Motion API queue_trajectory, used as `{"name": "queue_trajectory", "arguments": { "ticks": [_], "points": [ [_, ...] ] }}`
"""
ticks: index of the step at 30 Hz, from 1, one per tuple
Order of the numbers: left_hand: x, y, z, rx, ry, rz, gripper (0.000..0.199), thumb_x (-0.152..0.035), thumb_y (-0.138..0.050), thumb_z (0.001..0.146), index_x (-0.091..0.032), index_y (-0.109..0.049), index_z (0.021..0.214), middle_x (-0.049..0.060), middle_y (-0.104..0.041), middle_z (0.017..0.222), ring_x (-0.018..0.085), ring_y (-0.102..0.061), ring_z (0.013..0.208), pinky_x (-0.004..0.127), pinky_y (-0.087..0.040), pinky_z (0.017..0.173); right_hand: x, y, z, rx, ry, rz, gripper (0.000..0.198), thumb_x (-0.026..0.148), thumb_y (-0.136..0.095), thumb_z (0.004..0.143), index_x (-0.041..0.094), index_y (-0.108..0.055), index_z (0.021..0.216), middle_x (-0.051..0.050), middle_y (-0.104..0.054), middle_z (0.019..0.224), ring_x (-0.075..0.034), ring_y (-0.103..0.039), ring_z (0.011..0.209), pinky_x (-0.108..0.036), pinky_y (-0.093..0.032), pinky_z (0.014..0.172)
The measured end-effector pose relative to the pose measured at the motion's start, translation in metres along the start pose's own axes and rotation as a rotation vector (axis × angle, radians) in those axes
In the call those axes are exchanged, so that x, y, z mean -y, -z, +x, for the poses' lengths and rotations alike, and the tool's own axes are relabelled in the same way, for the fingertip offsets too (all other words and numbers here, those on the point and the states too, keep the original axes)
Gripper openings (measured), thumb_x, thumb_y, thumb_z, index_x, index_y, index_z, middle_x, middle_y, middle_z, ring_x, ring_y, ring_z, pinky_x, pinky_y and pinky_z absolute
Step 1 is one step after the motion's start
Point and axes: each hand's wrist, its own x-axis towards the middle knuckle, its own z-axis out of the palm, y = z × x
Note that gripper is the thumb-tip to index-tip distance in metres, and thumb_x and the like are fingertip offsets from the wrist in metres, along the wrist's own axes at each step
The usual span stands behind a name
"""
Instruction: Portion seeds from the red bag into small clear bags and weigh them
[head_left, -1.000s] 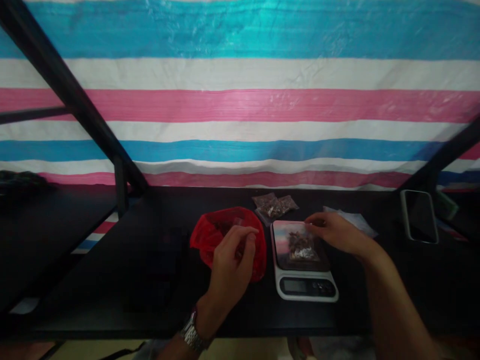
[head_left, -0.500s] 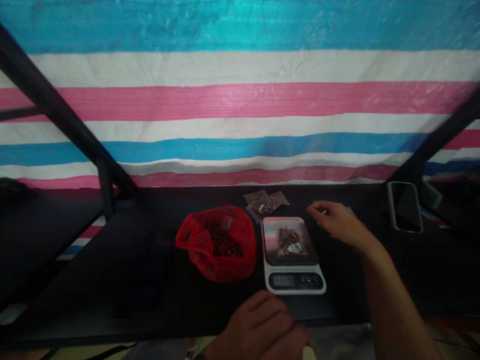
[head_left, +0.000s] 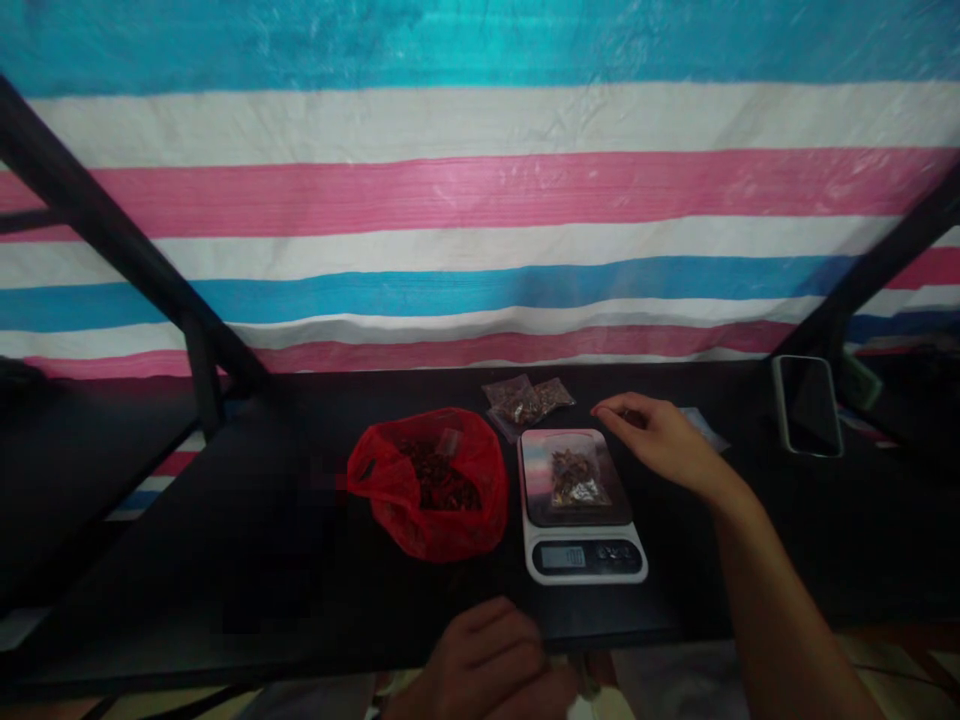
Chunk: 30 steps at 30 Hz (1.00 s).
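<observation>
A kitchen scale [head_left: 536, 540] stands on the black table, its lit display appearing to read 10.0. On its plate lies a clear plastic bag [head_left: 576, 480] of dried brown bits. My right hand [head_left: 660, 435] hovers just beyond the scale's right far corner, thumb and fingertips pinched together; whatever is between them is too small to tell. By the table's front edge, below the scale, my left hand [head_left: 491, 660] is curled closed, its inner side hidden. Left of the scale sits an open red plastic bag [head_left: 390, 490] holding dark dried pieces.
Several small filled clear bags [head_left: 521, 402] lie behind the scale. Flat clear plastic [head_left: 705, 428] lies beyond my right hand. A phone [head_left: 810, 405] leans upright at the right. Dark metal bars [head_left: 127, 235] slant at both sides before a striped sheet [head_left: 450, 190].
My right hand has moved left, nearer the filled bags behind the scale. My left hand has shifted slightly left and down. The scale's display now shows clear digits.
</observation>
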Motion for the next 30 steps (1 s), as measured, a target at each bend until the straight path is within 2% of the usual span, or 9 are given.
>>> {"name": "queue_trajectory", "arguments": {
  "ticks": [1,4,8,16,23,30],
  "points": [
    [0.001,0.006,0.006,-0.085,0.051,0.042,0.021,-0.008,-0.045,0.105,-0.014,-0.065,0.108,0.003,-0.071,0.067,0.016,-0.068,0.064,0.032,-0.060,0.068,0.000,0.000,0.000,-0.010,0.013,-0.009,0.027,0.045,-0.063,0.091,0.024,-0.080,0.092,-0.007,-0.082,0.100,-0.028,-0.075,0.096,-0.040,-0.057,0.087],
    [0.007,0.016,0.020,-0.236,0.036,0.083,0.024,0.001,-0.049,0.092,-0.015,-0.064,0.102,0.001,-0.070,0.064,0.014,-0.065,0.058,0.027,-0.059,0.061,0.000,-0.001,0.000,-0.003,0.046,-0.045,0.029,0.046,-0.061,0.094,0.024,-0.081,0.093,-0.007,-0.080,0.098,-0.027,-0.073,0.094,-0.039,-0.055,0.084],
    [0.012,0.017,0.028,-0.324,0.066,0.125,0.029,0.006,-0.052,0.082,-0.016,-0.065,0.096,0.001,-0.070,0.063,0.013,-0.068,0.057,0.024,-0.059,0.061,0.000,-0.007,0.000,0.108,0.083,-0.081,0.026,0.042,-0.063,0.095,0.024,-0.082,0.097,-0.007,-0.078,0.097,-0.025,-0.071,0.093,-0.039,-0.053,0.087],
    [0.011,0.010,0.027,-0.306,0.055,0.090,0.031,0.006,-0.051,0.079,-0.016,-0.064,0.097,0.000,-0.069,0.060,0.012,-0.065,0.050,0.024,-0.058,0.059,-0.005,-0.014,0.003,0.112,0.085,-0.089,0.024,0.039,-0.063,0.095,0.024,-0.082,0.098,-0.007,-0.075,0.099,-0.025,-0.070,0.095,-0.041,-0.051,0.092],
    [0.010,0.018,0.031,-0.258,0.070,0.156,0.034,0.005,-0.050,0.078,-0.019,-0.063,0.098,-0.001,-0.073,0.062,0.013,-0.071,0.051,0.023,-0.062,0.059,-0.004,-0.014,0.003,0.150,0.071,-0.109,0.025,0.040,-0.063,0.097,0.024,-0.082,0.098,-0.008,-0.074,0.099,-0.026,-0.069,0.096,-0.042,-0.051,0.091],
    [0.011,0.018,0.034,-0.313,0.095,0.141,0.032,0.003,-0.050,0.080,-0.020,-0.064,0.097,-0.001,-0.074,0.063,0.012,-0.071,0.053,0.024,-0.063,0.064,0.002,-0.019,0.004,0.163,0.057,-0.103,0.021,0.036,-0.065,0.094,0.022,-0.081,0.093,-0.008,-0.072,0.096,-0.025,-0.069,0.093,-0.040,-0.050,0.090]
  ]
}}
